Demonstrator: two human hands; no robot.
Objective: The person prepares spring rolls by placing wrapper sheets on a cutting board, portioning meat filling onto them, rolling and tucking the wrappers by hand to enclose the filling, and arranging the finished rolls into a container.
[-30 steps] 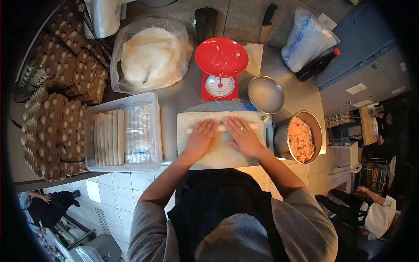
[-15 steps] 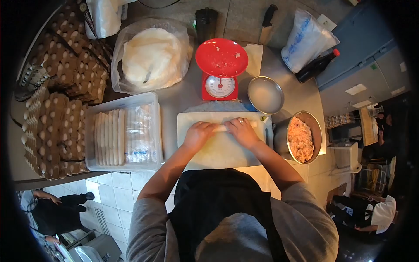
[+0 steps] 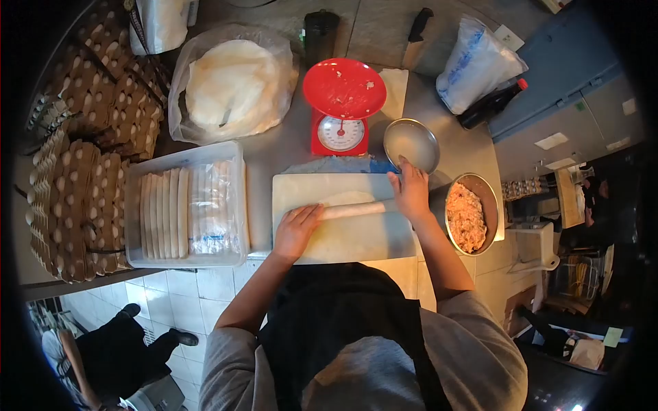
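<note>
On the white cutting board (image 3: 356, 243) lies a long, pale spring roll (image 3: 360, 209), with a thin flap of wrapper spread along its far side. My left hand (image 3: 299, 231) rests over the roll's left end, fingers closed on it. My right hand (image 3: 411, 192) is off the roll, at the near rim of a metal bowl (image 3: 419, 154) of cloudy liquid. Its thumb and fingers are apart and hold nothing; whether a fingertip touches the liquid I cannot tell. Right of this hand stands a metal pot (image 3: 495, 222) of orange-pink minced filling (image 3: 467, 218).
Left of the board, a plastic tub (image 3: 241, 205) holds several finished rolls (image 3: 164, 212). Behind are a bag of round wrappers (image 3: 233, 89), a red scale (image 3: 340, 133), a knife (image 3: 417, 35) and a dark bottle (image 3: 490, 106). Egg trays (image 3: 86, 198) are stacked far left. A person (image 3: 113, 349) walks at lower left.
My right hand has left the roll and moved right and away from me to the bowl. My left hand has shifted left and nearer to me. More of the roll now shows.
</note>
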